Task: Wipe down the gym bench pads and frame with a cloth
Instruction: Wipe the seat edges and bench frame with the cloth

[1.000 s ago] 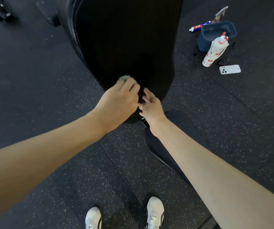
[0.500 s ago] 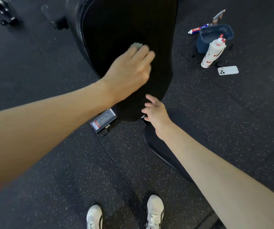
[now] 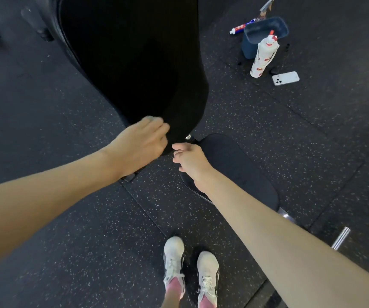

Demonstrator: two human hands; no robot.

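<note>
1. Two bare hands meet at the lower end of the black back pad (image 3: 134, 63), which rises tilted away from the camera.
2. The left hand (image 3: 141, 141) lies on the pad's narrow bottom part. Its fingers (image 3: 157, 127) are bent over a pale green cloth (image 3: 151, 118), pressing it to the pad surface. Only a small edge of the cloth shows past the fingertips.
3. The right hand (image 3: 190, 157) sits just beside the left, below the pad's tip and near a silver bolt (image 3: 188, 136). Its fingers are loosely curled with nothing visible in them. Whether they touch the pad cannot be told.
4. The seat pad (image 3: 234, 170) lies flat under the right forearm, close to the back pad's lower end. A bright metal frame bar (image 3: 341, 237) shows past its near side.
5. On the speckled rubber floor (image 3: 68, 241), well apart to the right, stand a blue tub (image 3: 266, 34) and a white spray bottle (image 3: 262, 56) with red prints. The bottle leans against the tub.
6. A white phone (image 3: 286, 78) lies flat near the bottle's base, and a tube (image 3: 241, 26) lies behind the tub.
7. White shoes (image 3: 173, 261) stand on the floor at the bottom edge.
</note>
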